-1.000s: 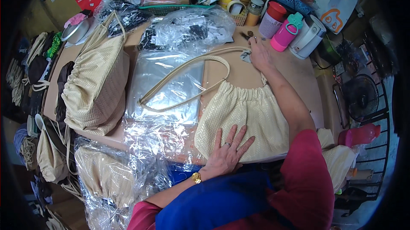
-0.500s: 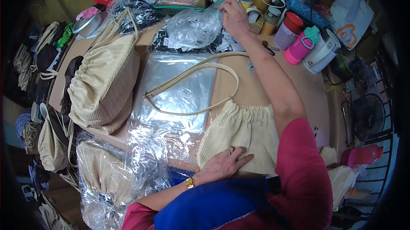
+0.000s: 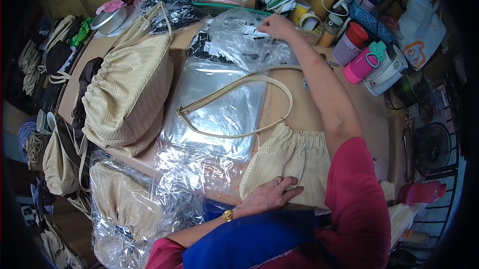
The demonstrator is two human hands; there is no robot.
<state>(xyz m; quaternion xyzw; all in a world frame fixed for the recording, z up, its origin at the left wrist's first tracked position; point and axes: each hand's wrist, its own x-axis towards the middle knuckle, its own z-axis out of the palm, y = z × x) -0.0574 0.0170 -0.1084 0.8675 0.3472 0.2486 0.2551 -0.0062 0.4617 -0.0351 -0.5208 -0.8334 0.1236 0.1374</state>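
My left hand [image 3: 273, 195] lies flat, fingers stretched, on a cream woven drawstring bag [image 3: 285, 159] in front of me. The bag's long strap [image 3: 234, 89] loops away over a stack of clear plastic bags [image 3: 219, 112]. At the far side my right hand [image 3: 280, 27] is closed in a pinch on a small white tag [image 3: 253, 32] with black marks. It is at the mouth of a clear plastic bag [image 3: 229, 37] that holds more black and white tags.
A larger stuffed cream bag [image 3: 127, 89] stands on the left. Nearer lies a plastic-wrapped bag [image 3: 124, 194]. Cups, a pink bottle [image 3: 362, 64] and a white kettle [image 3: 386, 72] line the right. Baskets and a tape roll [image 3: 310, 22] stand behind.
My right hand has moved from the plastic bag's raised edge down to the tags and pinches there. My left hand stays on the cream bag. The whole view has shifted slightly.
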